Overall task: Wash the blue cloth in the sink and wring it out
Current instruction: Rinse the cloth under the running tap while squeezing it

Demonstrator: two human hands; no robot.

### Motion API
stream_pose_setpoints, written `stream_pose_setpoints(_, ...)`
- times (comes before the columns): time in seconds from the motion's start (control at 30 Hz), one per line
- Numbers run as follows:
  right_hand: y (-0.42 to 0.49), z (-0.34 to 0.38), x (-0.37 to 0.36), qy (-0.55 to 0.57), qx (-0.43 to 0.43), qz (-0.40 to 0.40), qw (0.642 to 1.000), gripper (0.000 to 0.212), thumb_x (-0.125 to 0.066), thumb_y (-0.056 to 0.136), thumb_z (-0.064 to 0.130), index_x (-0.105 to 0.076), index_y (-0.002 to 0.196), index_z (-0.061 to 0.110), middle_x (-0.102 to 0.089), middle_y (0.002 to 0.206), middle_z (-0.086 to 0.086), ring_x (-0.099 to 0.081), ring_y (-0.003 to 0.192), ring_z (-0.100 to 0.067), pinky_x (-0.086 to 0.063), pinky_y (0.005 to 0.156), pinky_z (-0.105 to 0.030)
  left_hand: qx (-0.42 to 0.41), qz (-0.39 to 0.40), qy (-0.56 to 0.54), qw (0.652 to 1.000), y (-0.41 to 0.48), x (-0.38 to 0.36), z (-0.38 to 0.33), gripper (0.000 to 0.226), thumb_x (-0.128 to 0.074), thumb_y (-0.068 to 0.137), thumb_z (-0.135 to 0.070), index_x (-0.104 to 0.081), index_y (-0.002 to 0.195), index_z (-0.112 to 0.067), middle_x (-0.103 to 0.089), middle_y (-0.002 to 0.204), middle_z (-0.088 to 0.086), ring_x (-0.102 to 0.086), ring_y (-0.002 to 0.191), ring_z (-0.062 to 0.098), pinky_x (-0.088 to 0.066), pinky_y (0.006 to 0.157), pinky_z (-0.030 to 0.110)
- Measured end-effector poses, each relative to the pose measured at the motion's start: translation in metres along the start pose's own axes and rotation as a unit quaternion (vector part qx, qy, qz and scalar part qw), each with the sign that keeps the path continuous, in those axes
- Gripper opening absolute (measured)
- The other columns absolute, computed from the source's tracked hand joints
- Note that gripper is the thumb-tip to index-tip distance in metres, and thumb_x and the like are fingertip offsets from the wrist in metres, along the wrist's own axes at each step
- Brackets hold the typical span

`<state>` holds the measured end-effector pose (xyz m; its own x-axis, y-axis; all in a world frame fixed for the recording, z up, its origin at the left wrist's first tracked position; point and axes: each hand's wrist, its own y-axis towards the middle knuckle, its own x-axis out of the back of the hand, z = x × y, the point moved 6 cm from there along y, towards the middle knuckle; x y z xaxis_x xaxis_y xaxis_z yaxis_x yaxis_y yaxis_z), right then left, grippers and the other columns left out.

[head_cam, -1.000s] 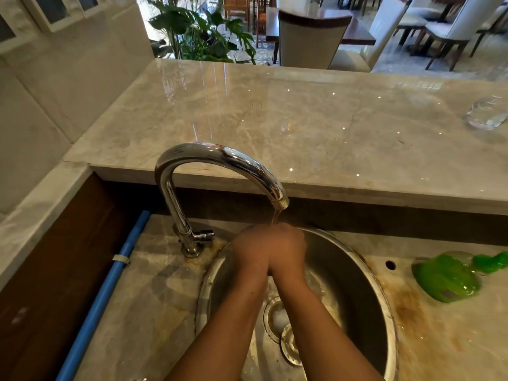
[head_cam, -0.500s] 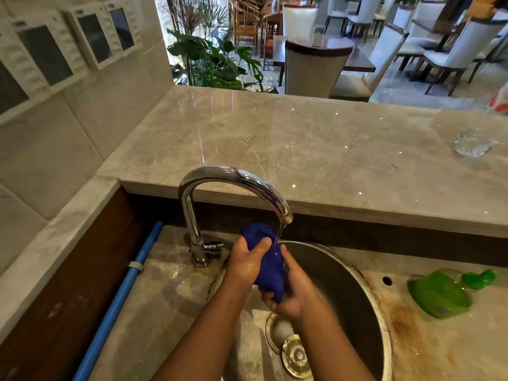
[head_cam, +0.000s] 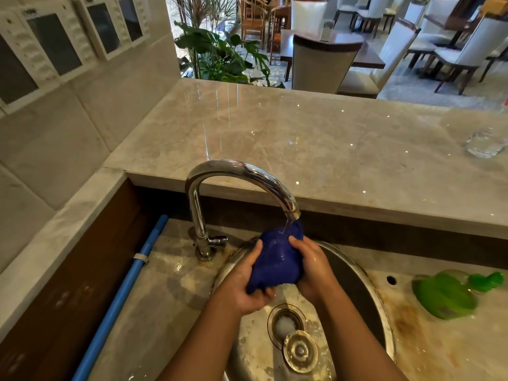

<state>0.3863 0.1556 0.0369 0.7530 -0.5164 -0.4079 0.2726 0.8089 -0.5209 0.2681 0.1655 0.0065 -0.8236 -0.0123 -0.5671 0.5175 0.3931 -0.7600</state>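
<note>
The blue cloth (head_cam: 276, 259) is bunched into a wet lump over the round steel sink (head_cam: 365, 292). Water runs from the spout of the chrome tap (head_cam: 242, 171) onto the top of the cloth. My left hand (head_cam: 242, 284) grips the cloth's lower left side, thumb up along it. My right hand (head_cam: 312, 266) grips its right side, fingers curled over the top edge. Both forearms reach in from the bottom of the view.
A drain (head_cam: 286, 323) and a loose metal plug (head_cam: 300, 350) lie in the basin. A green bottle (head_cam: 450, 294) lies on the stained counter at right. A glass (head_cam: 485, 143) stands on the raised marble ledge (head_cam: 302, 138). A blue pipe (head_cam: 123, 295) runs at left.
The cloth was hidden between my clasped hands a second ago. It has since come up under the spout and spread wider between both hands. The view has tilted up.
</note>
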Motion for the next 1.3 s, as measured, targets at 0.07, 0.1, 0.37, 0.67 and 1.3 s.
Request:
stream_pose_setpoints(0.07,-0.002,0.002,-0.005,0.004,-0.008,0.026,1.000,0.030,-0.057,0.093,0.012,-0.060,0.122,0.008,-0.067,0.117,-0.020,-0.065,0.103,-0.033,-0.053,0.092,-0.046,0.012,0.036,-0.053,0.998,0.004,-0.006,0.010,0.064,-0.072,0.075,-0.054,-0.063,0.119,-0.009,-0.073,0.089,0.015,-0.054,0.050,0.015,-0.040,0.041,0.021)
stream_pose_setpoints(0.1,-0.002,0.002,-0.006,0.003,-0.010,0.035,0.999,0.031,-0.057,0.092,0.011,-0.060,0.122,0.008,-0.068,0.117,-0.020,-0.065,0.105,-0.033,-0.052,0.095,-0.047,0.008,0.052,-0.071,0.996,0.007,-0.009,0.013,0.065,-0.072,0.075,-0.054,-0.062,0.121,-0.008,-0.073,0.091,0.016,-0.055,0.052,0.016,-0.043,0.042,0.021)
stream_pose_setpoints(0.37,0.010,0.021,0.017,-0.157,0.045,-0.044,0.986,0.020,-0.059,0.097,0.025,-0.065,0.112,0.013,-0.072,0.109,-0.016,-0.071,0.097,-0.030,-0.059,0.085,-0.044,-0.173,0.023,0.012,0.985,0.013,-0.009,-0.023,0.031,-0.064,0.090,-0.016,-0.062,0.121,-0.011,-0.074,0.108,0.015,-0.069,0.099,0.034,-0.059,0.080,0.048)
stream_pose_setpoints(0.67,0.016,-0.026,0.016,0.085,-0.182,-0.071,0.977,0.021,-0.055,0.096,0.023,-0.059,0.113,0.013,-0.069,0.106,-0.019,-0.065,0.094,-0.037,-0.054,0.074,-0.048,-0.295,-0.036,0.208,0.932,0.011,0.001,-0.047,0.032,-0.064,0.093,-0.015,-0.060,0.123,-0.024,-0.071,0.118,0.009,-0.070,0.105,0.031,-0.056,0.090,0.057)
stream_pose_setpoints(1.3,0.014,-0.001,0.009,-0.022,-0.059,0.023,0.998,0.024,-0.064,0.091,0.011,-0.061,0.113,0.018,-0.075,0.102,-0.011,-0.071,0.096,-0.032,-0.059,0.079,-0.044,-0.191,-0.070,0.131,0.970,0.015,0.004,-0.053,0.030,-0.065,0.092,-0.014,-0.061,0.122,-0.017,-0.069,0.118,0.012,-0.067,0.106,0.034,-0.055,0.092,0.052)
